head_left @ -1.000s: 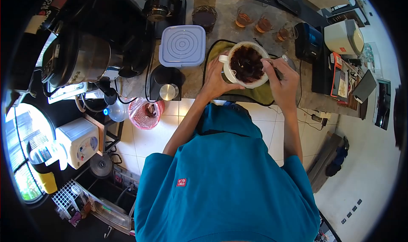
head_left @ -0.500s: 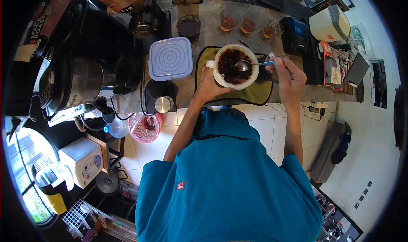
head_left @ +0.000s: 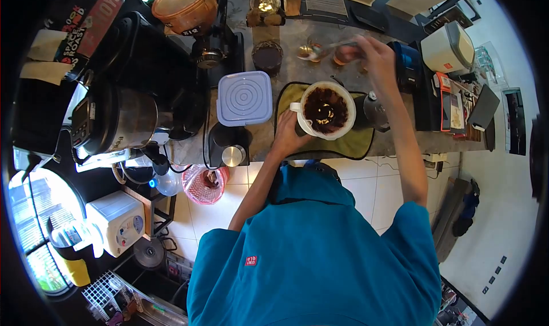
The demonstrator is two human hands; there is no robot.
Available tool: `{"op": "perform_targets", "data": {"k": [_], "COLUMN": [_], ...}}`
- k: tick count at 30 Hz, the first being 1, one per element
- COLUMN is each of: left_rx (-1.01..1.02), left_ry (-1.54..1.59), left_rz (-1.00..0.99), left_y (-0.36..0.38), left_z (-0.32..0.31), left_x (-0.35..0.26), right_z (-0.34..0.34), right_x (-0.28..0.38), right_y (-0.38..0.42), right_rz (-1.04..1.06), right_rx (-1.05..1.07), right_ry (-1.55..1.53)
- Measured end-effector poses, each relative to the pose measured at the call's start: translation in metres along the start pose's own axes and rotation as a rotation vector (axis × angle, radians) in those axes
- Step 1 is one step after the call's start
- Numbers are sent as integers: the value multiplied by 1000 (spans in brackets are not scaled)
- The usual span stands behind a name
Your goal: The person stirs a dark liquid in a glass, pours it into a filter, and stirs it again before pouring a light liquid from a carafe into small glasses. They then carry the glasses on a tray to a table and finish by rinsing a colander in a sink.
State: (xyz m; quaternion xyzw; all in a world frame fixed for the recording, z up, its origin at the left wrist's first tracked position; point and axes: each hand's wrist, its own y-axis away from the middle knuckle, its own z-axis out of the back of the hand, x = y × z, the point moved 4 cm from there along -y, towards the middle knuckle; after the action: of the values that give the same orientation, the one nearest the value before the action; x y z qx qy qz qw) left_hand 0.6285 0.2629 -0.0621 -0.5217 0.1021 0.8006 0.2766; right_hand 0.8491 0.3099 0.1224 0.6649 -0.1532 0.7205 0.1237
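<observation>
Left hand [head_left: 287, 137]: fingers wrapped around the near side of the white dripper [head_left: 326, 110], which holds wet dark grounds and stands on the green mat [head_left: 349, 144] on the worktop [head_left: 286, 68]. Right hand [head_left: 374, 51]: fingers pinched on the spoon [head_left: 311, 50] handle, bowl pointing left, beyond the dripper. Lidded plastic box [head_left: 245, 97] lies left of the left-hand fingers.
</observation>
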Motion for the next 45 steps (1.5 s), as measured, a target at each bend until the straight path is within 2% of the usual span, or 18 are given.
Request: {"op": "perform_targets", "data": {"k": [2, 6, 9, 13, 15, 17, 19, 21, 23, 24, 26, 28, 30, 35, 38, 41, 43, 45], "left_rx": [-11, -34, -86, -44, -39, -34, 1, -36, -106, -106, -217, -236, -276, -361, -392, -416, -435, -432], "left_ry": [-27, -132, -107, -87, -101, -121, -46, 15, 223, 223, 572, 457, 607, 466, 511, 485, 479, 487], "left_rz": [0, -28, -55, 5, 15, 23, 158, 106, 4, 13, -40, -120, -63, -34, -28, -15, -16, 69], "left_y": [1, 4, 4, 4, 8, 10, 16, 28, 38, 38, 35, 30, 24, 17, 14, 13, 10, 8], "left_z": [1, -7, -7, -21, -18, -4, 9, 19, 24, 22, 28, 32, 28, 27, 29, 30, 31, 32], "left_x": [-4, -1, -7, 11, 8, -7, -20, -24, -23, -30, -52, -60, -63, -69, -73, -72, -73, -75], "right_z": [-31, -91, -118, -106, -81, -42, 11, 69, 117, 129, 133, 129, 126, 123, 137, 149, 164, 162], "right_x": [-16, -50, -70, -72, -54, -29, -9, -14, -47, -68, -102, -130, -142, -142, -124, -52, -16, 24], "right_y": [-35, -72, -73, -67, -59, -36, -6, 35, 78, 98, 129, 145, 145, 139, 138, 139, 138, 139], "right_rz": [23, 77, 97, 116, 171, 258, 186, 191, 182, 116, 45, -173, -200, -115, -77, -6, 102, 125], "right_rx": [214, 400, 558, 591, 510, 328, 158, -182, -440, -440, -430, -387, -421, -560, -662, -736, -504, -449], "right_ry": [62, 437, 514, 588, 725, 660, 572, 340, 388, 400, 402, 462, 299, -39, -142, -190, 40, 213]}}
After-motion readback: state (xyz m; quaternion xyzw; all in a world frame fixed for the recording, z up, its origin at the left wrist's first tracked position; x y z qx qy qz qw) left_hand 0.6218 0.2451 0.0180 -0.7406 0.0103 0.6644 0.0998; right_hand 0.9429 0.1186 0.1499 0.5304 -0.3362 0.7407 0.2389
